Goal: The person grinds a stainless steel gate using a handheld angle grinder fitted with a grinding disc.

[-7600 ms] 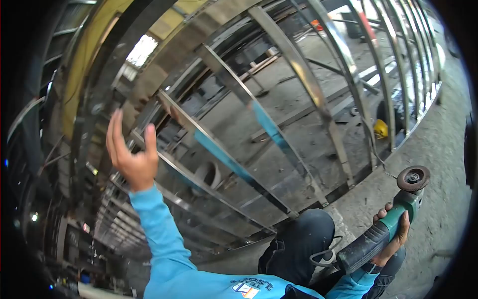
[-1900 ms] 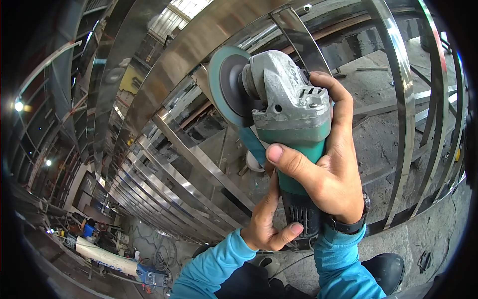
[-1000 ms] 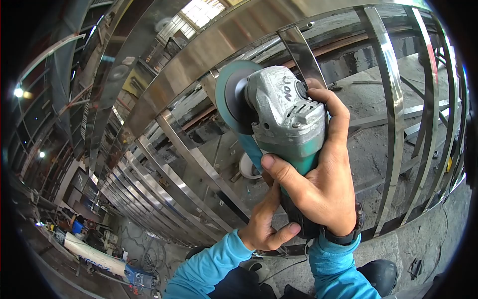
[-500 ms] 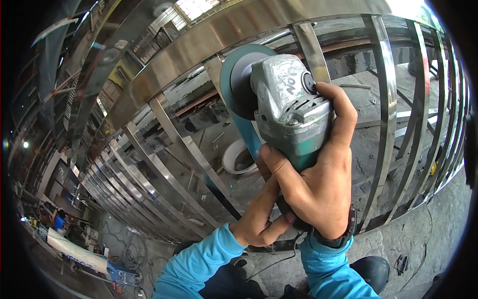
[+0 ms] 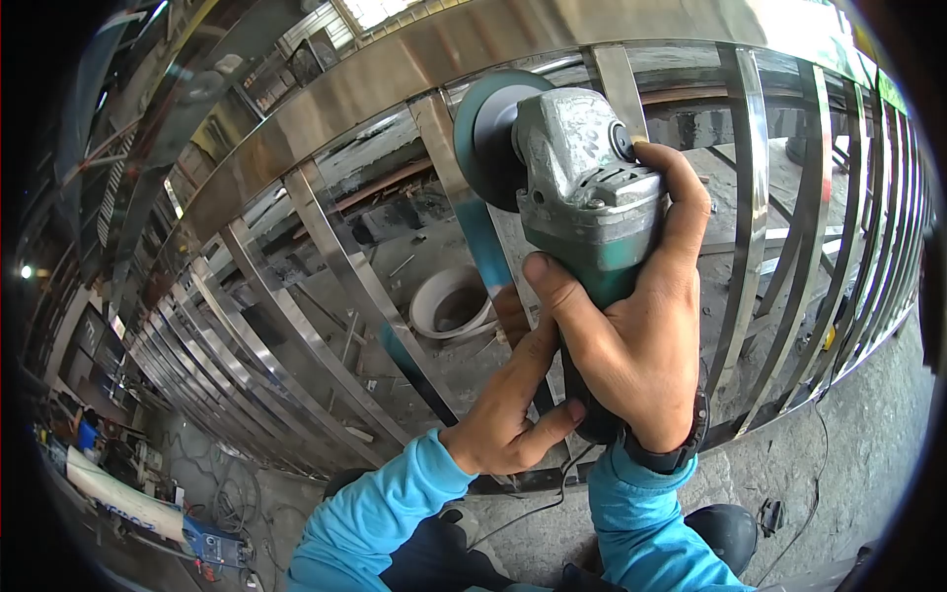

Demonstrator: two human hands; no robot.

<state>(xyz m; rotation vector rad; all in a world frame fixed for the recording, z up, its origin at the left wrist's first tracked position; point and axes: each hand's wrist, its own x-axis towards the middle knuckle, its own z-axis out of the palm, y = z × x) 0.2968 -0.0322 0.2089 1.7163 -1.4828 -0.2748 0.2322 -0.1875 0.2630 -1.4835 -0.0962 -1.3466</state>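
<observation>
My right hand (image 5: 646, 340) is wrapped round the green body of an angle grinder (image 5: 567, 148), its index finger curled near the round button on the metal head. Lower down, my left hand (image 5: 513, 409) closes on the grinder's rear part from the left, some of its fingers hidden behind. The grinder's flat disc (image 5: 475, 163) faces left, right by the upper end of a shiny metal bar (image 5: 446, 168), just below the wide top rail (image 5: 395, 71) of a stainless steel railing. A black band circles my right wrist.
Upright bars run to both sides of the railing. Behind them a white bucket (image 5: 426, 301) stands on the concrete floor. A cord (image 5: 538, 505) trails from the grinder. A blue machine (image 5: 212, 543) and a cable tangle lie at lower left; a dark shoe (image 5: 725, 533) shows below.
The view has shifted slightly. The grinder, held in both hands, has moved a little up and right in the view, and its disc is closer to the top rail.
</observation>
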